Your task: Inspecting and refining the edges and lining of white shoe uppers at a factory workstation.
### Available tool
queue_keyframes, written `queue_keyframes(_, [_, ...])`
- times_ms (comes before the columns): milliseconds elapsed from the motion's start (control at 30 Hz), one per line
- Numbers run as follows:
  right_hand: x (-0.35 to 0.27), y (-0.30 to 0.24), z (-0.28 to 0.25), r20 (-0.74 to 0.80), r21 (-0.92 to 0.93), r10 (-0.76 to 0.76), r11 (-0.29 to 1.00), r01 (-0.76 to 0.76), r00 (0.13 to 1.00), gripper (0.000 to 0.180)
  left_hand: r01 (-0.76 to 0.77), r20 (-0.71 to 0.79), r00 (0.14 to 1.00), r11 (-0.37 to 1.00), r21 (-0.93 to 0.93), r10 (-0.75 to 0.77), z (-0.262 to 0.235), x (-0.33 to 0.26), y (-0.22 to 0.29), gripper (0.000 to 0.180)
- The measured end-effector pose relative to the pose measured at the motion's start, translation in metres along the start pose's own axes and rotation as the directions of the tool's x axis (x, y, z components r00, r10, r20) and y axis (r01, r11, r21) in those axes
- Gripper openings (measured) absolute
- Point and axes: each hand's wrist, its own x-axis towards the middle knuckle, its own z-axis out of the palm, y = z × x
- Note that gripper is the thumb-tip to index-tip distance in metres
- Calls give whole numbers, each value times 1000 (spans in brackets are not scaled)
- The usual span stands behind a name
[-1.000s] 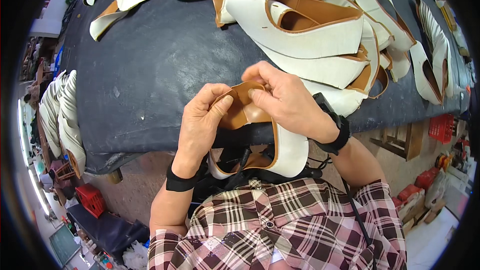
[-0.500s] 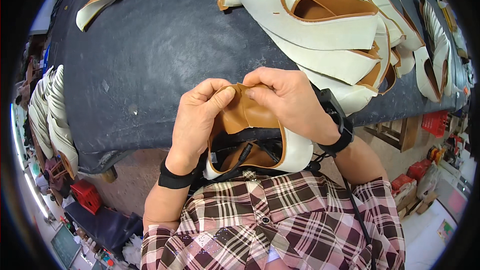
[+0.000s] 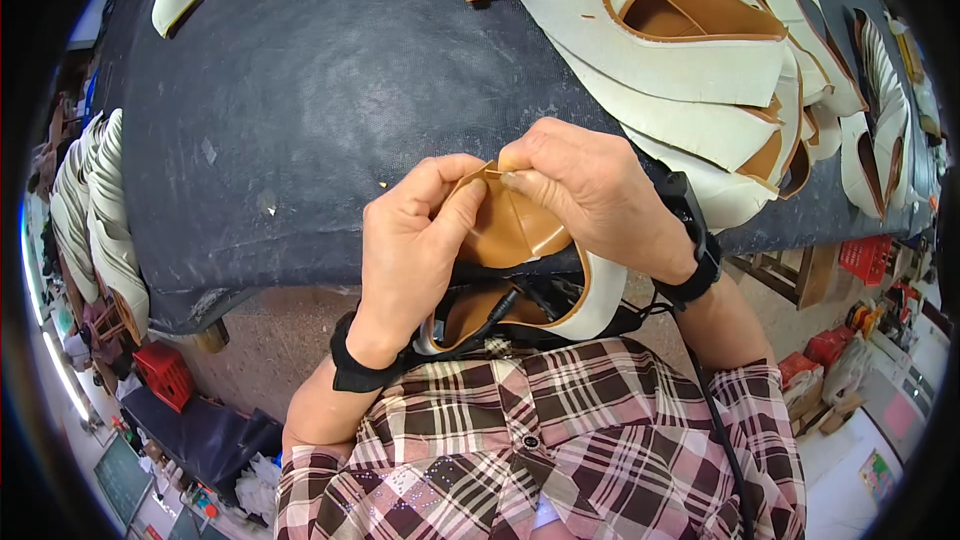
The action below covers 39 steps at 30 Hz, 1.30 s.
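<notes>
Between my hands, near the front edge of the table, is a shoe upper point(image 3: 508, 228), white outside with a tan lining and a seam down its middle. My left hand point(image 3: 410, 235) pinches the top edge of the tan part between thumb and fingers. Right beside it, my right hand point(image 3: 592, 195) grips the same edge, its thumb on the lining. The fingertips of both hands nearly meet at the seam. Lower down, the upper's white loop hangs open in front of my shirt, with black cables showing through it.
A dark-covered table point(image 3: 300, 130) lies ahead. White uppers with tan linings are heaped point(image 3: 680, 60) at the far right. More stacked uppers point(image 3: 108, 210) hang at the left edge. Red crates stand below, one at left point(image 3: 165, 376) and one at right point(image 3: 866, 258).
My left hand has shifted slightly right and turned, and the fingertips have come closer together. The pinched edge now folds to a peak at the seam. The view has shifted a little.
</notes>
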Motion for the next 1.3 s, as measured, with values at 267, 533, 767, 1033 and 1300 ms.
queue_keyframes(267, [-1,-5,-8,142,110,-39,994,23,989,7,2,14,1000,1000,-22,-1,1,-5,-8,14])
queue_keyframes(533, [-7,0,-3,106,28,-48,999,46,993,10,-52,-29,998,986,161,57,5,-15,-7,13])
queue_keyframes(767, [-6,0,-4,146,44,-44,998,38,988,9,9,3,1000,999,39,-9,2,-18,-12,14])
queue_keyframes(1033, [-9,-2,-6,136,90,-14,996,1,991,8,9,21,1000,999,47,-10,3,-22,-6,14])
queue_keyframes(1300, [-11,-1,-1,84,78,-58,996,51,995,9,-26,0,1000,1000,17,26,6,-24,-8,13])
